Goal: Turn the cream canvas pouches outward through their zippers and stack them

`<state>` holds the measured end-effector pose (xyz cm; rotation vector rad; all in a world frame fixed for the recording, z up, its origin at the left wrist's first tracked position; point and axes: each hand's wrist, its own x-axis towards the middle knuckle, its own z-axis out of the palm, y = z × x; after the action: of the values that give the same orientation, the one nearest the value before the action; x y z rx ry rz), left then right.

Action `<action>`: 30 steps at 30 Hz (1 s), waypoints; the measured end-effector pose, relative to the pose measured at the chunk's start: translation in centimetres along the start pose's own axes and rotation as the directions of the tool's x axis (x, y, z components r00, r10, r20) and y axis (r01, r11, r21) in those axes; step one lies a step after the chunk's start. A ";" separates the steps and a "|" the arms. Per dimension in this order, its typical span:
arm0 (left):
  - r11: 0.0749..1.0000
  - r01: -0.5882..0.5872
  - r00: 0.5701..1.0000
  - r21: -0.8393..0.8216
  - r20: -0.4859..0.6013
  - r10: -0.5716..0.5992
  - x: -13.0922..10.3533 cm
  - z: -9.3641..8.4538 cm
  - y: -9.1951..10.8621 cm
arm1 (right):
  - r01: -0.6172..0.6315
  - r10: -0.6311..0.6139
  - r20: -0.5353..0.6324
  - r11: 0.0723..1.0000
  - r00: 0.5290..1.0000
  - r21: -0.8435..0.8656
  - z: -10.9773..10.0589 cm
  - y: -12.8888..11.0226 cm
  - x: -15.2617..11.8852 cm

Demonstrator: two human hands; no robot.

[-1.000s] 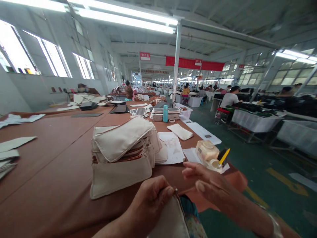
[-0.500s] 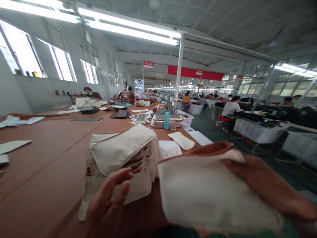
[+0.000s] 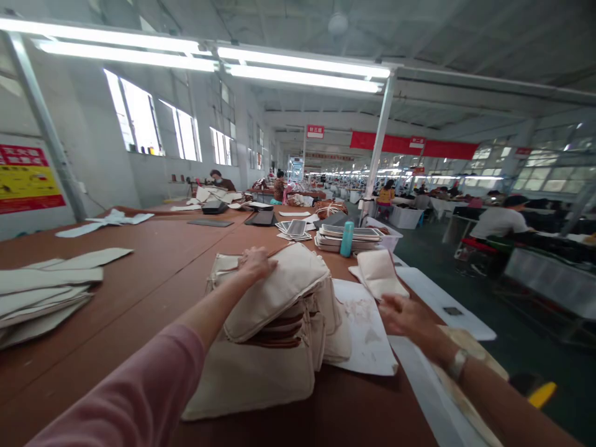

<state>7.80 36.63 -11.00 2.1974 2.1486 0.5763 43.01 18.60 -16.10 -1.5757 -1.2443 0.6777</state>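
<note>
Adding a rectangular cream-cloth panel [image 3: 380, 272] at one o'clock, the right hand [image 3: 406, 320] half-curls, left hand [image 3: 256, 264] bent over the cream-cloth stack [image 3: 286, 292], grips unclear.

This was a factory hall, apparently a sewing workshop. Cream panels [image 3: 265, 375] with seamed edges lay piled on a broad brown surface [image 3: 144, 292]; beyond it, a person in a white top [image 3: 499, 221] sat near a pale plastic bin [image 3: 552, 276], with other people [image 3: 385, 194] farther down the long hall. Fluorescent tubes [image 3: 305, 77] hung overhead, and a red banner [image 3: 382, 142] stretched across.
</note>
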 end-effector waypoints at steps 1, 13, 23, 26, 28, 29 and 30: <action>1.000 -0.007 1.000 0.009 0.008 0.007 0.5 0.4 0.4 | 0.016 -0.016 0.069 1.000 0.998 -0.007 1.4 1.2 -1.3; 0.969 -0.139 0.990 -0.203 -0.057 0.130 -0.8 -3.2 3.7 | 0.280 -0.310 0.575 0.949 0.757 0.143 9.6 2.3 -14.4; 0.468 -0.541 0.827 -0.699 -0.340 0.448 -6.8 -20.1 8.9 | 0.029 -0.079 0.109 0.918 0.991 0.396 2.8 -2.8 -12.9; 0.237 -0.354 0.879 -0.905 -0.236 0.413 -8.7 -19.9 9.6 | 0.011 -0.157 0.263 0.875 0.952 0.484 2.8 -4.7 -12.9; 0.209 -0.265 0.892 -0.941 -0.157 0.424 -9.5 -18.1 10.0 | -0.062 -0.225 0.489 0.862 0.843 0.503 5.0 -5.7 -13.8; 0.202 -0.220 0.894 -0.954 -0.114 0.434 -9.9 -16.9 10.2 | -0.089 -0.238 0.554 0.863 0.797 0.498 6.5 -6.1 -14.2; 0.198 -0.174 0.893 -0.965 -0.070 0.444 -10.1 -15.6 10.4 | -0.104 -0.241 0.578 0.861 0.780 0.498 8.1 -6.2 -14.4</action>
<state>13.70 22.46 3.77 1.6998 0.6692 1.1681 29.01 7.89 -15.31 -0.8605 -1.4243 1.4357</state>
